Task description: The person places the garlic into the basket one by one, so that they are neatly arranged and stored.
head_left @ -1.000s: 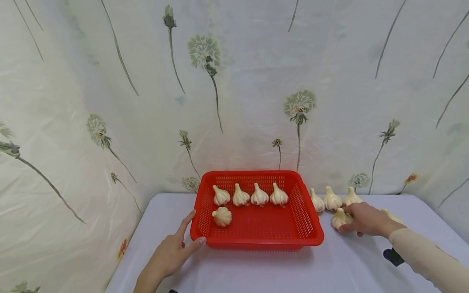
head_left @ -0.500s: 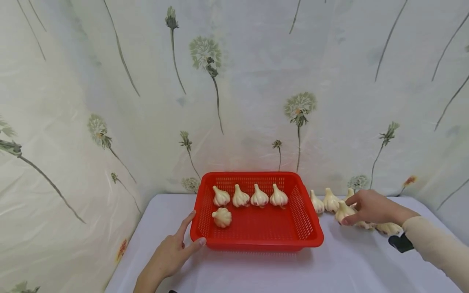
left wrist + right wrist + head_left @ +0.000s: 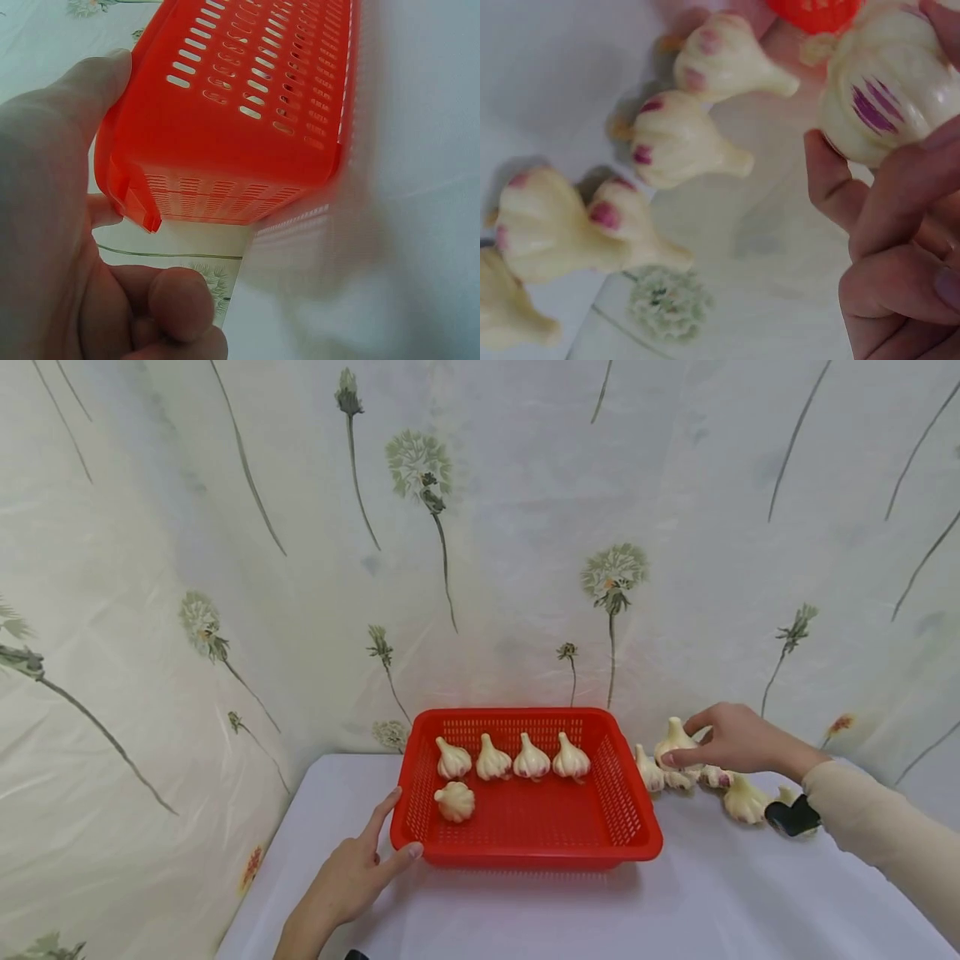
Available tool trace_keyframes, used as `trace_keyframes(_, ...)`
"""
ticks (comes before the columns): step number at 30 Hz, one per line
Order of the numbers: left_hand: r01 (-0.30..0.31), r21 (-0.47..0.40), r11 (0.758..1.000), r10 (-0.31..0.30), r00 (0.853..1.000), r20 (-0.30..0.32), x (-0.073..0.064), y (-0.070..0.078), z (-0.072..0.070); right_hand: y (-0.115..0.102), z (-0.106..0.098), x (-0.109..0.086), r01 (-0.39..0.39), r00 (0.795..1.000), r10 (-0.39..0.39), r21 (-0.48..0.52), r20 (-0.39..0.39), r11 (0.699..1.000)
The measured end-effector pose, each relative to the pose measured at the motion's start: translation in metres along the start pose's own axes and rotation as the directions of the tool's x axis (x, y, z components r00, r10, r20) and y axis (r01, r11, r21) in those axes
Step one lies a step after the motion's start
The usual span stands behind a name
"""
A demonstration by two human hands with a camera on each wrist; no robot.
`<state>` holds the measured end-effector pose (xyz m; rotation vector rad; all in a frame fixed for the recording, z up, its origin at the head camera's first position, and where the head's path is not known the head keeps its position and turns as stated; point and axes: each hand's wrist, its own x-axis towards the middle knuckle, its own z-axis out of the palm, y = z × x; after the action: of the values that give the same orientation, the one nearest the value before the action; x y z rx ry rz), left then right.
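Note:
In the head view, a red plastic basket (image 3: 536,853) stands on the table. A row of several garlic bulbs (image 3: 531,758) lies along its back, with one more bulb (image 3: 455,802) in front at the left. My left hand (image 3: 341,878) touches the basket's front left corner, forefinger and thumb spread along the rim; in the left wrist view its other fingers curl loosely. My right hand (image 3: 738,739) holds a garlic bulb (image 3: 673,743) between thumb and fingers, raised to the right of the basket. Purple streaks mark this held bulb (image 3: 889,90) in the right wrist view.
Several other garlic bulbs (image 3: 745,800) lie on the white tabletop (image 3: 675,902) at the right, below my right hand and wrist. A dandelion-patterned cloth (image 3: 510,568) hangs behind and to the left of the table.
My right hand has taken hold of a garlic bulb, lifted it off the table and carried it up and slightly left. The left hand and the basket stay in place.

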<state>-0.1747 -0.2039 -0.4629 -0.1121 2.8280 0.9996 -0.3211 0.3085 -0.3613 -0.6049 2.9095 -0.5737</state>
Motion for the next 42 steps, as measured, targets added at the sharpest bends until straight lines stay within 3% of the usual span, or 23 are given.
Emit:
trace_keyframes(6, 0.003, 0.006, 1.000, -0.003, 1.000, -0.005, 0.001, -0.001, -0.001, -0.026, 0.004, 0.016, -0.042, 0.994, 0.042, -0.003, -0.101, 0.999)
trace_keyframes(11, -0.007, 0.009, 1.000, 0.007, 1.000, -0.008, 0.001, -0.002, -0.002, -0.047, 0.008, 0.031, -0.041, 0.992, 0.043, 0.020, -0.115, 0.999)
trace_keyframes(17, -0.010, 0.015, 1.000, 0.010, 1.000, -0.013, 0.002, -0.002, -0.003, -0.070, 0.023, 0.050, 0.020, 0.993, -0.015, 0.044, -0.117, 0.999)
trace_keyframes(26, -0.027, 0.029, 0.999, 0.028, 1.000, -0.013, 0.003, -0.002, -0.002, -0.105, 0.056, 0.081, 0.107, 0.991, -0.101, 0.071, -0.084, 0.992)
trace_keyframes(31, -0.056, 0.040, 0.998, 0.057, 0.998, -0.019, 0.003, -0.002, -0.001, -0.121, 0.071, 0.091, 0.103, 0.994, -0.099, 0.082, -0.048, 0.991)
trace_keyframes(42, -0.030, 0.040, 0.999, 0.031, 0.999, -0.023, 0.002, -0.004, -0.002, -0.143, 0.117, 0.113, 0.112, 0.993, -0.119, 0.187, 0.025, 0.976)
